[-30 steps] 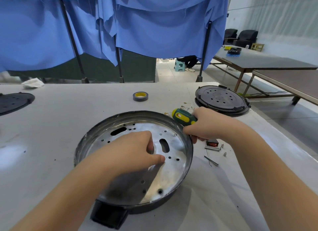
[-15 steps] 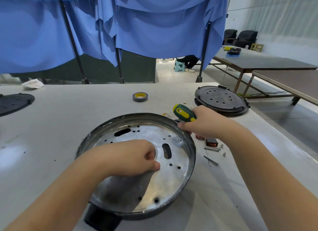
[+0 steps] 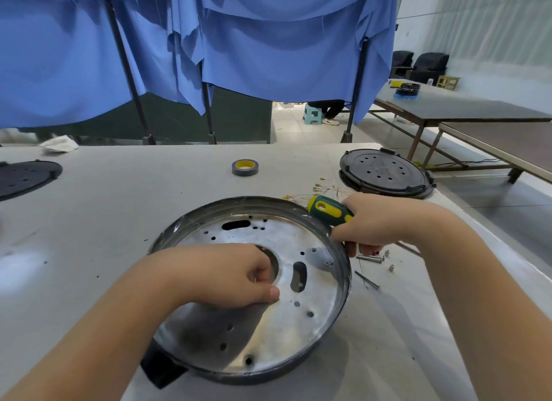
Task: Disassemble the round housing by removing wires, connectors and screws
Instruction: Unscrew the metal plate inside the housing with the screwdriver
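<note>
Lying flat on the white table (image 3: 89, 221), the round housing (image 3: 325, 320), a shallow dish of perforated sheet metal, is steadied by the left hand (image 3: 227, 276), whose fingers are curled into its central hole. A green and yellow screwdriver (image 3: 328, 212) is gripped in the clenched right hand (image 3: 379, 221) just beyond the far right rim, near loose screws (image 3: 370, 258) and detached wires (image 3: 316, 188). The housing is judged stiff, light and smooth, so it is best held by the central hole or rim, where thin edges may be sharp.
</note>
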Tool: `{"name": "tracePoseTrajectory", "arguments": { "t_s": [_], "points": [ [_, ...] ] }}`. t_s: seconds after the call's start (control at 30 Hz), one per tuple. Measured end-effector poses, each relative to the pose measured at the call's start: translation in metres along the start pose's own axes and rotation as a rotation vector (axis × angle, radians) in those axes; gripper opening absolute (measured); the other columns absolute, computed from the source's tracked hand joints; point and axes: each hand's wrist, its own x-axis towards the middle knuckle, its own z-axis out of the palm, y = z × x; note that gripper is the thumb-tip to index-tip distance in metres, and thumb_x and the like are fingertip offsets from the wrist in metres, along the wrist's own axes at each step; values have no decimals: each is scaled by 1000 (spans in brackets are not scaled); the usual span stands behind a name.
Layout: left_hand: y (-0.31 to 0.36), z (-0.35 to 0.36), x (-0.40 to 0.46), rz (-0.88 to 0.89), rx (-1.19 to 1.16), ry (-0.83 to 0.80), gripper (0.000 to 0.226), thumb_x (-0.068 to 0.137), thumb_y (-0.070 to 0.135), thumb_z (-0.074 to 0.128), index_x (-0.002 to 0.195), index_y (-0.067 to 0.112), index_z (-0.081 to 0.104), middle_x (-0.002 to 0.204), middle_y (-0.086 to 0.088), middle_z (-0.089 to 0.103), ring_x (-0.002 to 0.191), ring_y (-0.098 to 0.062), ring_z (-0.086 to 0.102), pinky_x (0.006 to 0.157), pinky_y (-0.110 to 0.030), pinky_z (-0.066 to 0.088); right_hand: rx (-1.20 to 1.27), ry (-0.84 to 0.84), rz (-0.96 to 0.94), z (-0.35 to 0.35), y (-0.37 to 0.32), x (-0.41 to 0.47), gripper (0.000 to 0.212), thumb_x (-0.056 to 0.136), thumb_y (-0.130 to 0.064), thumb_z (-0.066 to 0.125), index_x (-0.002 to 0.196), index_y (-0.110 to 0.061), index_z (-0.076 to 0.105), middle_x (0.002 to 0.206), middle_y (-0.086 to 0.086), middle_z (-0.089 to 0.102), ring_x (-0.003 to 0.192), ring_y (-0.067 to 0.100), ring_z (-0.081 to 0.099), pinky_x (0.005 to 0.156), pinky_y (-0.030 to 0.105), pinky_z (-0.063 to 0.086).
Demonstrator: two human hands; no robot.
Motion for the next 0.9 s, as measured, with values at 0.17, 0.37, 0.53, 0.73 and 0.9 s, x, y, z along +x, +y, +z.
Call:
{"name": "tracePoseTrajectory", "arguments": {
  "t_s": [0.17, 0.37, 0.53, 0.73, 0.9],
  "points": [
    [5, 5, 5, -40, 19, 101, 46, 81, 70, 49, 81, 25, 56, 74, 11, 60, 65, -6, 53, 58, -25, 38, -12, 135, -29, 7, -3, 5, 24, 87, -43, 64, 84, -21, 54, 53, -7, 61, 39, 3, 54, 44, 19, 43],
    [6, 5, 4, -50, 48, 101, 47, 76, 70, 58, 70, 24, 49, 62, 11, 51, 55, -4, 44, 50, -22, 31, -80, 92, -18, 13, -5, 7, 12, 89, -28, 58, 83, -24, 48, 71, 1, 61, 50, 8, 57, 46, 21, 44],
    [-1, 1, 2, -63, 13, 143, 48, 66, 70, 70, 73, 25, 55, 66, 12, 57, 58, -3, 49, 52, -23, 35, -99, -13, -13, 8, -6, 0, 2, 84, -18, 55, 86, -17, 55, 55, -4, 66, 43, 8, 54, 45, 17, 44],
    [-3, -1, 1, 16, -63, 101, 43, 64, 68, 72, 80, 29, 62, 53, 22, 56, 47, 7, 49, 50, -18, 35, -138, -60, 20, 8, -9, -4, 8, 83, -18, 57, 91, -16, 56, 53, -6, 67, 48, 12, 54, 50, 22, 45],
    [3, 6, 8, 7, -26, 176, 52, 70, 73, 61, 75, 21, 59, 65, 10, 61, 59, -5, 53, 56, -24, 41, -141, -71, 29, 8, -9, -3, 12, 85, -21, 60, 94, -14, 56, 50, -6, 65, 38, 6, 52, 47, 19, 46]
  ]
}}
